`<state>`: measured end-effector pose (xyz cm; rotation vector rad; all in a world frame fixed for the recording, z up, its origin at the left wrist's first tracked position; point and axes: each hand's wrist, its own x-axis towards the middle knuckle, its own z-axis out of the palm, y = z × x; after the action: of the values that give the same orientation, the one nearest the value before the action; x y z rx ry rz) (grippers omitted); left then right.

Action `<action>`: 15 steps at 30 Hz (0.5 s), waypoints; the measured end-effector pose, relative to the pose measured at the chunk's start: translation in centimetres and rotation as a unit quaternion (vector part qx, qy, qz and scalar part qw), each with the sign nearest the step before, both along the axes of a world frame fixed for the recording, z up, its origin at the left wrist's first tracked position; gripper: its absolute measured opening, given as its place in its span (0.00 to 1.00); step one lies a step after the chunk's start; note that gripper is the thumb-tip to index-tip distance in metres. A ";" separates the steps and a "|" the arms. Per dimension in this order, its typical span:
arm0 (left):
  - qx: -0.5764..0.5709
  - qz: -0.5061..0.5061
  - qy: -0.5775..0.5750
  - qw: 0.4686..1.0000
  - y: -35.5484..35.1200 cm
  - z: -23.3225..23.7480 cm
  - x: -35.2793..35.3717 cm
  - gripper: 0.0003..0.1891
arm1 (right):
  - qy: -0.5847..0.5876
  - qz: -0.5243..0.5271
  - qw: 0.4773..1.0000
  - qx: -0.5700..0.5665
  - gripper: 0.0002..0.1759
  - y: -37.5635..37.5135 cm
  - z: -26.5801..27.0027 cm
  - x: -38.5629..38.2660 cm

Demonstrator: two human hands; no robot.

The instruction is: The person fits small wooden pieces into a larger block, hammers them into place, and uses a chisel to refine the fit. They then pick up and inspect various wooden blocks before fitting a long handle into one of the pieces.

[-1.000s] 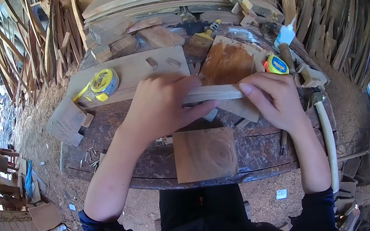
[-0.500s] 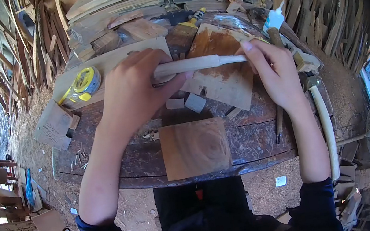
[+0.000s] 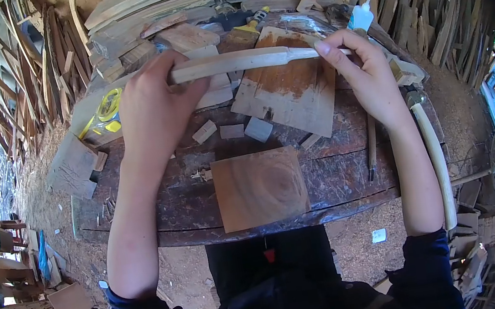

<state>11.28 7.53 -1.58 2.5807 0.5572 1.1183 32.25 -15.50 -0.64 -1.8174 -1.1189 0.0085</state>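
Note:
A long pale wooden stick, stepped down to a thin tip on the right, is held level above the workbench. My left hand is closed around its thick left end. With thumb and fingertips, my right hand pinches the thin end. Beneath it lie a brown-stained wooden board and a pale board. Several small wood blocks sit nearer to me, behind a square wooden block at the front edge. A yellow tape measure is beside my left hand.
A paintbrush, wood offcuts and a glue bottle are at the back. A hammer lies along the right edge, near a pencil-like rod. Wood strips lean along both sides.
Both hands have moved the stick farther away and somewhat left. Another small wood block and more of the pale board now show beneath it. The grips look much the same.

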 end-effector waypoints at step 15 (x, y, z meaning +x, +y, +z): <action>-0.053 -0.001 -0.053 0.997 0.7 0.2 -0.1 0.12 | 0.023 0.088 0.994 -0.056 0.16 0.0 -0.6 0.1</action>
<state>11.22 8.28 -1.41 2.4157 0.5726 1.1848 32.30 -15.47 -1.29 -1.8016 -1.2646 0.2198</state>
